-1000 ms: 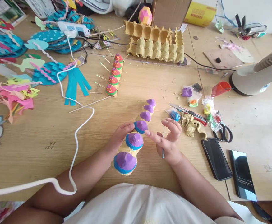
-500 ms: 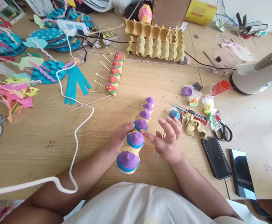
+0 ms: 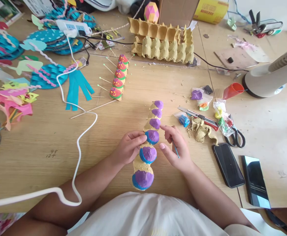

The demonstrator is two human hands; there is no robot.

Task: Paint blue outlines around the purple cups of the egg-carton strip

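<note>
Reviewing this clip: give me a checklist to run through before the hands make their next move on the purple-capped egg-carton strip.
1. Left hand steadying the egg-carton strip: ok, thumb on the fourth cup from the far end.
2. Purple clay caps on all six cups: ok.
3. Blue clay edging on all six: not ok, it shows only on the nearest three.
4. Thin blue-tipped tool held: ok, tucked in the fingers of the right hand.
5. Right index fingertip touching the third cap from the far end: cannot tell, it is right at the edge.
6. White power cable off the strip: ok, it lies to the left.
</note>
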